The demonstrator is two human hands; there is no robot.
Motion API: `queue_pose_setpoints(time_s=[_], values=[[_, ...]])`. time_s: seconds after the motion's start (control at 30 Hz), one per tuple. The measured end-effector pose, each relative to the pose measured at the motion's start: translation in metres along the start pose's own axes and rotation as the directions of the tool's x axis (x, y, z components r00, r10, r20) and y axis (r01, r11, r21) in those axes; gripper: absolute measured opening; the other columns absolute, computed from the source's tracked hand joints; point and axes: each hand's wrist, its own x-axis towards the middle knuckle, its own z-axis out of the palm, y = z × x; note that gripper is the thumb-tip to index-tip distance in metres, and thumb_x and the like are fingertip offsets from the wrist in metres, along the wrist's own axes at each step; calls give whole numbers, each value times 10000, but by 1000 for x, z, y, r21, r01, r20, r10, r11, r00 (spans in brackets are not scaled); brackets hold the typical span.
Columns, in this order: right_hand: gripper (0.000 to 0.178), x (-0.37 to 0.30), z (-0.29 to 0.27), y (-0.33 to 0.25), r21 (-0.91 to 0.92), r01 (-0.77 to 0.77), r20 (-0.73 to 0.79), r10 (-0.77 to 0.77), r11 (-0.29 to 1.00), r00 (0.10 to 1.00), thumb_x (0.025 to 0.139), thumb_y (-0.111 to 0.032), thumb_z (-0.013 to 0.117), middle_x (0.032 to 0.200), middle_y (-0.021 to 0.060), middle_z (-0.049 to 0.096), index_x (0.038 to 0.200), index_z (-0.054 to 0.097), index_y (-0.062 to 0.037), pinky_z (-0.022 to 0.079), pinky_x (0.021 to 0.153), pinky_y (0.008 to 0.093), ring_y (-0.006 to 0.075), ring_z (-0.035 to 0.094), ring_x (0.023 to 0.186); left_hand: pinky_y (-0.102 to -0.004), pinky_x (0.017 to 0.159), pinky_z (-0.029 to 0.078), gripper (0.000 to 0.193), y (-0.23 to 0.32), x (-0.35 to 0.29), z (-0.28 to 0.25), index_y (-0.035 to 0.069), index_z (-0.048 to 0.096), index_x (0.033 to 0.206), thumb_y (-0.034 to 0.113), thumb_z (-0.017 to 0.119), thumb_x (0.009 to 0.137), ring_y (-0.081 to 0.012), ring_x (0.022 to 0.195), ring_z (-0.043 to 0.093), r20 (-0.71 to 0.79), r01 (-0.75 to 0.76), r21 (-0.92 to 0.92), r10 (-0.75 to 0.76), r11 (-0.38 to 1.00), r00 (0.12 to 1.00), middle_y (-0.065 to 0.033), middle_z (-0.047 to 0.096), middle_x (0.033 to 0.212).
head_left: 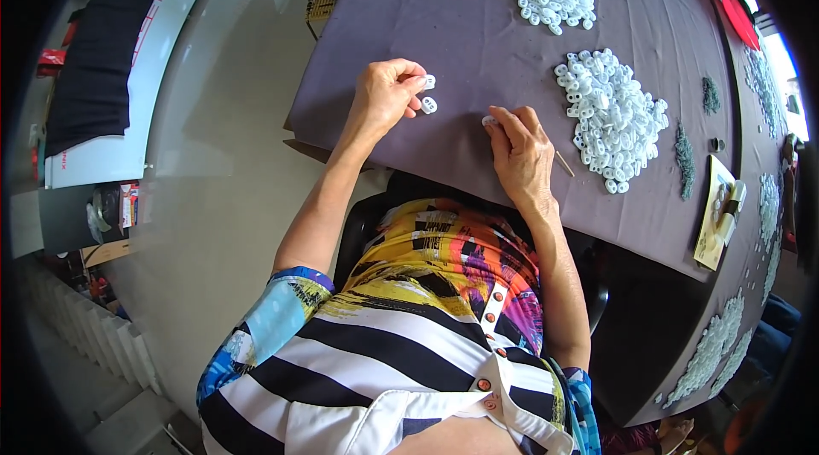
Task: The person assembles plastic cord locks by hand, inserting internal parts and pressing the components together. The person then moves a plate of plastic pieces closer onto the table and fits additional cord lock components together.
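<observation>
Carefully pinched between thumb and fingertips, a small white oval piece (430,81) is in the left hand (384,98), above the grey cloth (444,20) near the table's left edge; a second oval piece (429,105) sits just below those fingers, and whether they touch it I cannot tell. The right hand (523,156) has its fingertips at a third white piece (489,121), though whether it grips that one or only presses it down is hidden. Such small, hard-looking pieces could slip from a light pinch, and one dropped by the left hand might roll over the nearby edge to the floor (247,139). A careless sweep of the right wrist could knock the thin stick (564,163) just beside it or scatter the large heap (610,122) farther right, while a snagged wrinkle in the cloth might shift everything. As for writing, red lettering runs on the white panel (162,105) at far left, partly covered by black fabric (98,54); the yellowish card (715,216) on the right bears print too small to read.
</observation>
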Motion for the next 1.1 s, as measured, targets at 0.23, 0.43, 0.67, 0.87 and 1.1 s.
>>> queue_pose_setpoints(time_s=[0.23,0.43,0.67,0.87,1.1], values=[[173,0,0,-1,-11,-15,-6,15,1000,1000,790,-74,638,841,91,572,963,641,-61,487,591,336,258,604,677,-227,541,556,138,2,-2,4,-60,648,927,36,593,846,-130,606,637,46,-73,-91,78,993,996,-102,643,756],[176,0,0,0,5,-11,-5,11,1000,1000,794,-69,629,846,91,574,970,633,-62,488,594,340,263,604,681,-239,557,564,157,4,-5,8,-63,644,961,28,590,845,-136,611,637,40,-81,-52,84,995,996,-112,647,772],[221,-3,-1,3,-2,-9,-17,9,1000,1000,784,-69,639,857,94,571,1004,622,-67,487,588,331,257,599,669,-239,552,558,158,6,-8,12,-64,643,947,30,591,831,-132,595,635,75,-77,-90,84,993,994,-109,648,747],[346,0,-12,-3,168,-3,-3,4,986,1000,730,-130,718,910,76,560,1055,616,-71,475,568,303,200,577,643,-253,550,561,155,14,-19,25,-43,636,945,58,612,829,-120,618,625,266,76,-204,-19,976,964,-92,641,772],[361,0,-11,2,335,-43,37,33,941,999,707,-129,743,893,56,583,1042,629,-57,463,569,271,147,555,628,-219,514,532,109,20,-23,41,-10,653,892,64,620,819,-92,575,606,309,72,-174,-15,982,951,-59,639,720]])
